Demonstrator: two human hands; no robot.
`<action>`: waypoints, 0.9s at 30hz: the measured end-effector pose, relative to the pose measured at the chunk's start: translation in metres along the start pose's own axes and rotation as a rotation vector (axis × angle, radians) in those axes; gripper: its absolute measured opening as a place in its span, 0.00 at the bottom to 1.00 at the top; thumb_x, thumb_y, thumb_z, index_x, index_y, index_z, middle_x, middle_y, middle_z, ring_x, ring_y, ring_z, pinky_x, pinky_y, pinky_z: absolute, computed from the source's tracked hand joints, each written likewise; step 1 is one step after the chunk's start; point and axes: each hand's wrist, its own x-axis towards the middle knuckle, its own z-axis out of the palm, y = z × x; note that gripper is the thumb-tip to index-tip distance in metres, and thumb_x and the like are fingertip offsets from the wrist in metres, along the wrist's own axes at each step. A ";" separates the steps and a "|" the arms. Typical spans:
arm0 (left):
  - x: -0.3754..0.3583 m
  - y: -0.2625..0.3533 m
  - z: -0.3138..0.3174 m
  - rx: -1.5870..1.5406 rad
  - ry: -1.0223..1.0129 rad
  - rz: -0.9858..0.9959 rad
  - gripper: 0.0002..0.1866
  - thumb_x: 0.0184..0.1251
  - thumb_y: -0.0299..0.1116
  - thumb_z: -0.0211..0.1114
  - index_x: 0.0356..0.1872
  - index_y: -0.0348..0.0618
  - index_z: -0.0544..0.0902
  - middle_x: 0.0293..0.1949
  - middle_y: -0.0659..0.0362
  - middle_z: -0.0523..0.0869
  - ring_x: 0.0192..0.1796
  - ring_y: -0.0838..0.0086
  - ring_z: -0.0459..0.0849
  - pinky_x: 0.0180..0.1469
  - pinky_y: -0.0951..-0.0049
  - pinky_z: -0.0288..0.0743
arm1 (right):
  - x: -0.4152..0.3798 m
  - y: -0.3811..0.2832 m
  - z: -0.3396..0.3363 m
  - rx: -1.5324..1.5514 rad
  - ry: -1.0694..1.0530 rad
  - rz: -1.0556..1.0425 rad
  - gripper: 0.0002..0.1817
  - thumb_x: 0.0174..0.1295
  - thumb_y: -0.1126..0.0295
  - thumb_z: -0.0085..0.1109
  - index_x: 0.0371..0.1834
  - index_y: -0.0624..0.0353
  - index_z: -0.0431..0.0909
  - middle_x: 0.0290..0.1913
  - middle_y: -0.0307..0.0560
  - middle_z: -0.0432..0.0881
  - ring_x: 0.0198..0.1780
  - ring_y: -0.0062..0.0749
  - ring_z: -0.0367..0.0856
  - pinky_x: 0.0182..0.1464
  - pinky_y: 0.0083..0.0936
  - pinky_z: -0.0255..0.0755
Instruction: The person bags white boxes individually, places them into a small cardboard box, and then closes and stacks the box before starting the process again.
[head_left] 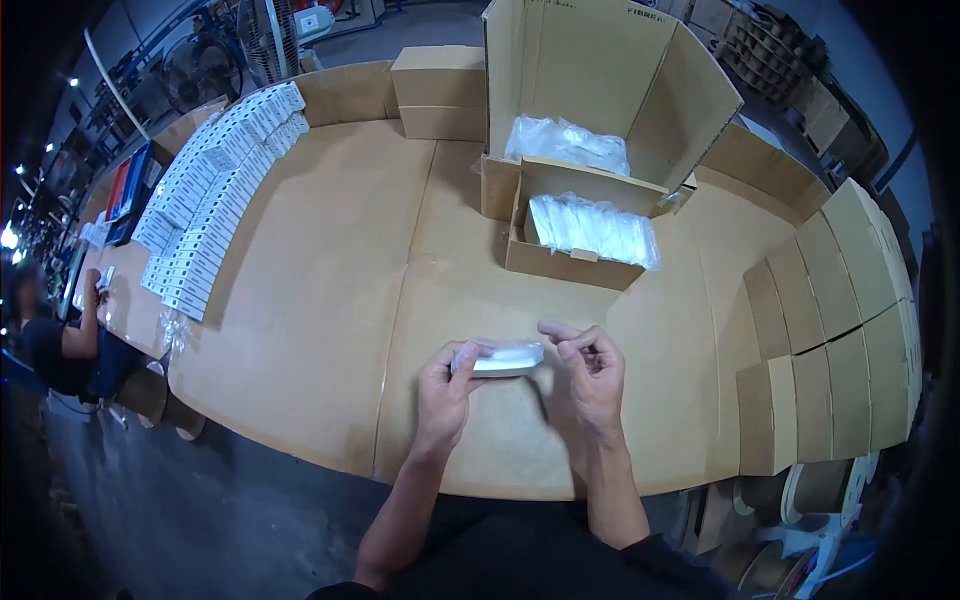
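My left hand point(445, 390) is closed around a small white packet point(510, 358) in clear plastic, held above the cardboard-covered table. The thumb lies along the packet's near left end. My right hand point(592, 375) is raised just right of the packet, with a small gap between them. Its index finger points left, apart from the thumb, and the other fingers are loosely bent. Nothing shows in it. Beyond both hands stands an open brown carton point(570, 268) with a row of similar plastic-wrapped white packets point(590, 228) in it.
A larger open carton point(590, 70) behind holds clear plastic bags point(567, 143). Stacked small white boxes point(215, 190) line the table's left side. Closed brown cartons point(830, 340) are piled at the right edge. A co-worker point(65, 340) sits at the far left. Cardboard point(330, 240) covers the table.
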 end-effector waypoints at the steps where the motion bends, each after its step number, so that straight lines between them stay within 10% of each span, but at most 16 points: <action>1: 0.001 0.001 -0.001 0.023 0.008 0.006 0.13 0.85 0.34 0.57 0.47 0.32 0.83 0.50 0.51 0.87 0.53 0.68 0.88 0.59 0.64 0.86 | 0.002 0.002 -0.003 -0.031 -0.042 -0.119 0.02 0.69 0.78 0.67 0.39 0.65 0.86 0.63 0.60 0.85 0.64 0.38 0.82 0.70 0.35 0.72; 15: 0.006 -0.003 -0.006 0.007 0.107 -0.030 0.19 0.88 0.44 0.47 0.67 0.42 0.67 0.51 0.48 0.83 0.55 0.56 0.89 0.57 0.49 0.88 | 0.005 -0.009 0.010 -0.644 -0.295 -0.117 0.17 0.55 0.78 0.77 0.50 0.62 0.90 0.51 0.53 0.91 0.59 0.44 0.87 0.65 0.36 0.77; 21: -0.005 0.023 -0.006 0.055 -0.192 0.061 0.27 0.82 0.25 0.57 0.78 0.38 0.63 0.54 0.49 0.80 0.62 0.62 0.85 0.61 0.60 0.88 | 0.007 -0.011 0.006 -0.634 -0.307 -0.175 0.16 0.55 0.78 0.76 0.48 0.62 0.88 0.60 0.53 0.87 0.68 0.48 0.81 0.70 0.39 0.73; 27: -0.001 0.024 -0.027 0.220 -0.320 -0.040 0.19 0.75 0.17 0.63 0.65 0.26 0.77 0.60 0.51 0.79 0.64 0.63 0.82 0.67 0.64 0.85 | 0.007 -0.014 0.002 -0.707 -0.357 -0.279 0.17 0.54 0.77 0.77 0.48 0.63 0.86 0.68 0.51 0.83 0.70 0.49 0.78 0.71 0.42 0.72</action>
